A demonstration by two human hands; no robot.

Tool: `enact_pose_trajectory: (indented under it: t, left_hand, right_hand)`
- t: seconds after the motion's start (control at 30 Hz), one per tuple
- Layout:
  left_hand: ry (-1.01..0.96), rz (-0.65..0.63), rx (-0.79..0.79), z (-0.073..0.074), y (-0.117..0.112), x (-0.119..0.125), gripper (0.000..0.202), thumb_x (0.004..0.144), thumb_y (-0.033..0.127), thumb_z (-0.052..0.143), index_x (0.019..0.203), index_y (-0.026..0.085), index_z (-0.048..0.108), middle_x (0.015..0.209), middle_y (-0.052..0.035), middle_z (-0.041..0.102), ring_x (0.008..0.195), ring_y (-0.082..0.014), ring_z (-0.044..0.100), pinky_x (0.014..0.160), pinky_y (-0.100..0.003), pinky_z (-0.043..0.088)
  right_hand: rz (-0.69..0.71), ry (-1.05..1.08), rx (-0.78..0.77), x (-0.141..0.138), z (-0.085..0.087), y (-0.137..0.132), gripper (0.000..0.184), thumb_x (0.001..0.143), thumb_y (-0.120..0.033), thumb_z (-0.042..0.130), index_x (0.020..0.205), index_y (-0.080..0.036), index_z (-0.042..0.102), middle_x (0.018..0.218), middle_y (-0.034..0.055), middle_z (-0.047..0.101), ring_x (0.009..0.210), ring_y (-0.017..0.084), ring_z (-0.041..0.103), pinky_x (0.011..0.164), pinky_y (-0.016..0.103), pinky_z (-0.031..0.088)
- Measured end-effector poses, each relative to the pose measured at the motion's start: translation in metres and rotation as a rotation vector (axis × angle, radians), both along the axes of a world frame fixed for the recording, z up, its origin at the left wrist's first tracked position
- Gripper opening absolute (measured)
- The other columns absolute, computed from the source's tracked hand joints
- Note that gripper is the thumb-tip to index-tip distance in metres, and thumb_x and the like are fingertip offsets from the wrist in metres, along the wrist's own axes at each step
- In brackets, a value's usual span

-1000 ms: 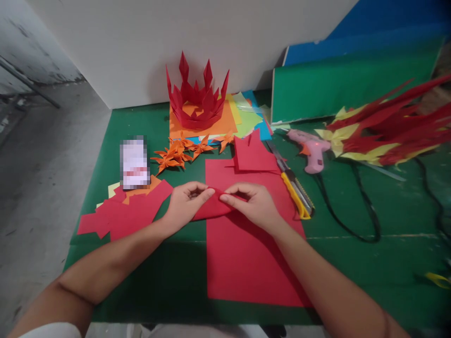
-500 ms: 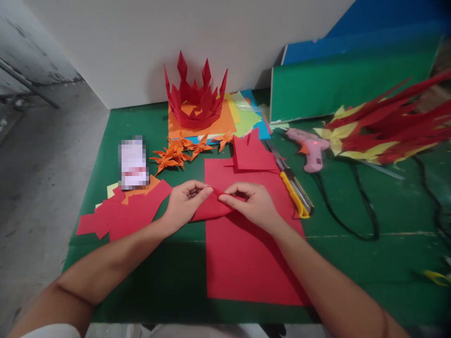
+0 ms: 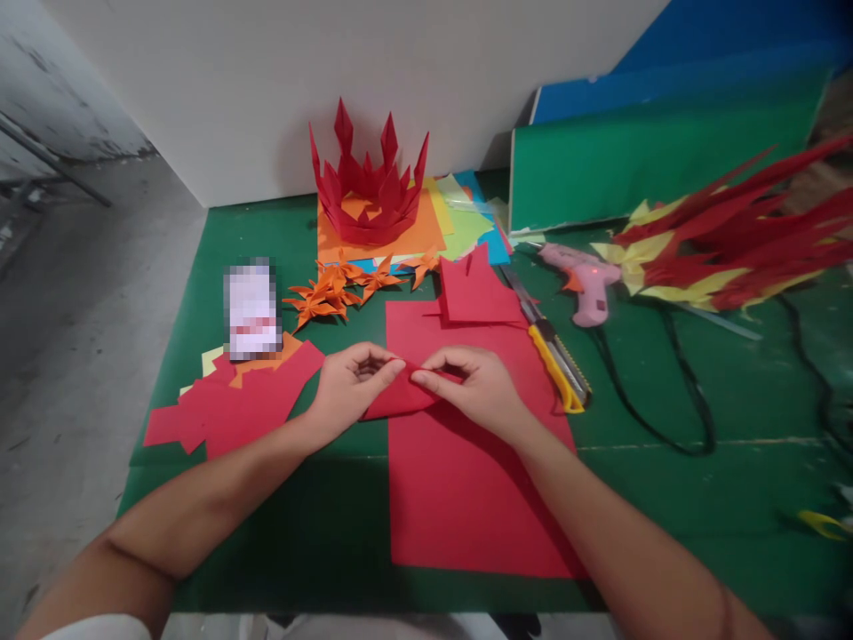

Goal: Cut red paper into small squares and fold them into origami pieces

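Between my two hands is a folded piece of red paper (image 3: 400,397), pinched along its upper edge. My left hand (image 3: 353,382) is closed on it, thumb against the index finger. My right hand (image 3: 470,382) closes on the same edge from the other side, its fingertips almost meeting the left ones. Parts of the fold are covered by my fingers. Below lies a large red sheet (image 3: 480,498), flat on the green table. Just beyond my hands, smaller red squares of paper (image 3: 480,289) rest on the sheet's far end.
A red paper crown (image 3: 373,218) stands on coloured sheets at the back, orange paper flowers (image 3: 326,298) before it. A yellow utility knife (image 3: 560,364) and a pink glue gun (image 3: 590,280) with a black cord lie right. Red scraps (image 3: 246,404) and a blurred-out phone-like object (image 3: 253,311) lie left.
My fingertips have drawn slightly closer together along the red paper's upper edge. The other things on the table stay where they were.
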State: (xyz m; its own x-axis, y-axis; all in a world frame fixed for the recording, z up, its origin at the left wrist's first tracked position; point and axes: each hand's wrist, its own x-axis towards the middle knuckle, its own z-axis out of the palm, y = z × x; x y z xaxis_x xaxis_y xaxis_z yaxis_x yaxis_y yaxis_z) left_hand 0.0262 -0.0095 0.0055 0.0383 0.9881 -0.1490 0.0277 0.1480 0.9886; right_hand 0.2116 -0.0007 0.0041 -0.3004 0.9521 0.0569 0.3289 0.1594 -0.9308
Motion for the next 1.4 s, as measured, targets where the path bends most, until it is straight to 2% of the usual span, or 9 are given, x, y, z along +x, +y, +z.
enact_pose_trajectory:
  t: [0.2, 0.43, 0.6, 0.73, 0.87, 1.0, 1.13, 1.2, 1.4]
  left_hand:
    - [-0.052, 0.003, -0.049, 0.001, 0.002, 0.000, 0.034, 0.062, 0.047, 0.083, 0.062, 0.018, 0.064, 0.061, 0.0015, 0.065, 0.055, -0.0094, 0.055, 0.055, -0.022, 0.044]
    - [-0.351, 0.151, -0.101, -0.002, 0.004, 0.002, 0.041, 0.056, 0.049, 0.086, 0.063, 0.017, 0.063, 0.062, 0.0047, 0.063, 0.056, -0.0063, 0.054, 0.058, -0.020, 0.044]
    - [-0.419, 0.065, -0.108, 0.000, 0.003, 0.002, 0.034, 0.065, 0.043, 0.084, 0.064, 0.016, 0.062, 0.091, -0.0045, 0.075, 0.083, -0.0149, 0.066, 0.081, -0.029, 0.050]
    - [-0.443, 0.038, -0.181, -0.001, 0.002, 0.002, 0.038, 0.060, 0.044, 0.087, 0.065, 0.016, 0.062, 0.078, -0.0023, 0.073, 0.073, -0.0138, 0.066, 0.079, -0.030, 0.051]
    - [-0.425, 0.110, -0.168, -0.003, 0.000, 0.004, 0.040, 0.060, 0.044, 0.086, 0.066, 0.016, 0.059, 0.071, 0.0016, 0.068, 0.062, -0.0081, 0.059, 0.065, -0.022, 0.049]
    - [-0.428, 0.181, -0.160, -0.006, 0.004, 0.005, 0.044, 0.060, 0.047, 0.085, 0.067, 0.017, 0.054, 0.062, 0.0051, 0.059, 0.054, -0.0065, 0.051, 0.055, -0.020, 0.044]
    - [-0.363, 0.421, -0.022, -0.009, 0.016, -0.002, 0.043, 0.068, 0.048, 0.080, 0.069, 0.018, 0.050, 0.061, 0.0068, 0.053, 0.053, -0.0055, 0.044, 0.054, -0.019, 0.039]
    - [-0.322, 0.460, 0.047, -0.011, 0.018, -0.004, 0.043, 0.067, 0.048, 0.081, 0.070, 0.017, 0.051, 0.063, 0.0064, 0.052, 0.057, -0.0056, 0.045, 0.057, -0.018, 0.040]
    - [-0.289, 0.181, -0.001, -0.008, 0.004, 0.003, 0.050, 0.066, 0.059, 0.078, 0.072, 0.019, 0.048, 0.060, 0.0061, 0.051, 0.051, -0.0067, 0.042, 0.049, -0.019, 0.036]
  right_hand:
    - [-0.025, 0.034, -0.024, -0.001, 0.002, -0.001, 0.023, 0.079, -0.036, 0.070, 0.065, -0.020, 0.063, 0.063, -0.0002, 0.064, 0.060, 0.013, 0.058, 0.061, 0.026, 0.047]
    - [-0.149, 0.387, -0.242, -0.003, 0.002, 0.000, 0.042, 0.063, -0.050, 0.081, 0.089, -0.023, 0.063, 0.074, -0.0012, 0.066, 0.059, 0.013, 0.061, 0.053, 0.025, 0.051]
    - [0.020, 0.255, -0.210, -0.010, 0.002, -0.005, 0.026, 0.070, -0.043, 0.077, 0.069, -0.020, 0.065, 0.068, 0.0025, 0.068, 0.068, 0.019, 0.066, 0.066, 0.031, 0.054]
    - [-0.012, 0.175, -0.175, -0.013, 0.001, -0.007, 0.020, 0.075, -0.038, 0.070, 0.069, -0.020, 0.066, 0.063, 0.0021, 0.067, 0.064, 0.018, 0.064, 0.059, 0.029, 0.051]
    - [0.003, 0.130, -0.142, -0.012, -0.003, -0.005, 0.020, 0.079, -0.038, 0.067, 0.075, -0.019, 0.069, 0.067, 0.0024, 0.069, 0.058, 0.016, 0.061, 0.054, 0.027, 0.048]
    - [0.012, 0.010, -0.093, -0.010, -0.003, -0.006, 0.034, 0.084, -0.041, 0.063, 0.058, -0.018, 0.064, 0.055, 0.0013, 0.063, 0.051, 0.013, 0.057, 0.050, 0.025, 0.043]
    - [0.090, 0.001, -0.019, -0.009, 0.002, -0.008, 0.032, 0.090, -0.034, 0.057, 0.063, -0.019, 0.067, 0.062, 0.0023, 0.067, 0.057, 0.012, 0.060, 0.057, 0.025, 0.045]
    - [0.114, -0.001, 0.017, -0.010, 0.004, -0.008, 0.031, 0.091, -0.033, 0.055, 0.066, -0.019, 0.068, 0.063, 0.0022, 0.067, 0.058, 0.012, 0.061, 0.058, 0.025, 0.046]
    - [0.056, -0.096, 0.079, -0.012, 0.003, -0.008, 0.035, 0.087, -0.043, 0.061, 0.061, -0.019, 0.060, 0.059, 0.0023, 0.064, 0.056, 0.014, 0.056, 0.058, 0.027, 0.043]
